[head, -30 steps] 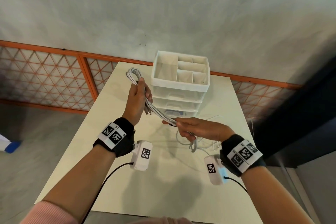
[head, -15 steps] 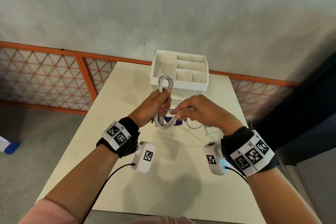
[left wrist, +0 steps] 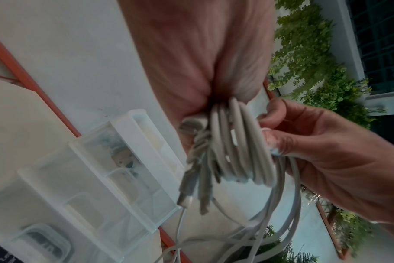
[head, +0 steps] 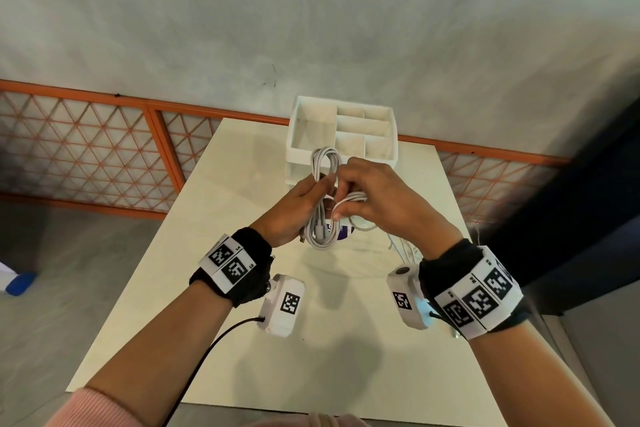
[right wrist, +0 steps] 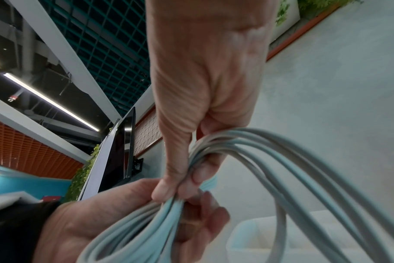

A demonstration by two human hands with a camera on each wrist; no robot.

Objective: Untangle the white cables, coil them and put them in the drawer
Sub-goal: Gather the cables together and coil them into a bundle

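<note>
A coil of white cable (head: 322,198) stands upright in my left hand (head: 298,208), which grips its middle above the table (head: 221,253). My right hand (head: 367,194) pinches a loose strand of the same cable and holds it across the coil's waist. In the left wrist view the wound coil of white cable (left wrist: 241,149) shows several plugs hanging below it, with right-hand fingers (left wrist: 281,140) pressed against the turns. In the right wrist view the right hand (right wrist: 191,181) pinches the strands of the white cable (right wrist: 160,217). Behind the hands stands the white drawer unit (head: 343,149); a clear drawer (left wrist: 97,179) is pulled out.
More loose white cable (head: 405,250) lies on the table to the right of the hands. A purple-labelled item (head: 341,230) sits at the drawer unit's foot. An orange lattice railing (head: 104,152) runs behind the table.
My left hand has swung the coil from the left to the middle, in front of the drawer unit. My right hand has risen from the table and closed in on the coil.
</note>
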